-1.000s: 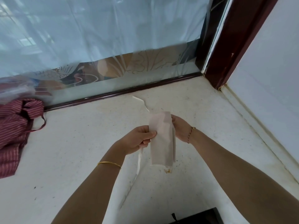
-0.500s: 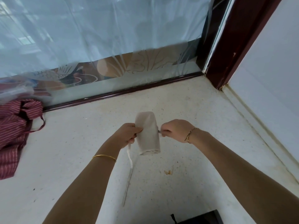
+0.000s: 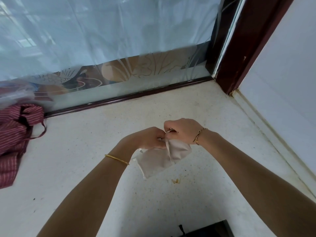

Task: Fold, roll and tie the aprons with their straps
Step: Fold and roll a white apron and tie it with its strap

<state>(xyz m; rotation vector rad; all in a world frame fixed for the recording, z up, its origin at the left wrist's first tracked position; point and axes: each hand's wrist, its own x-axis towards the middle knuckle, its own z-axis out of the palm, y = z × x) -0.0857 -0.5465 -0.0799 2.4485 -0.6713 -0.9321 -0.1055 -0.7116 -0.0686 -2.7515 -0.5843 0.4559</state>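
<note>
Both left hand (image 3: 149, 138) and right hand (image 3: 183, 130) pinch the strap (image 3: 168, 149) atop the rolled apron (image 3: 158, 162) slanting down-left.

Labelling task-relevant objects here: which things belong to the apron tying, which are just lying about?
Job: rolled beige apron; its white strap; left hand and right hand, both pinching the strap; red striped apron, probably waiting.
Lying about: clear plastic bag; dark object at the near edge; orange stain on the counter.
</note>
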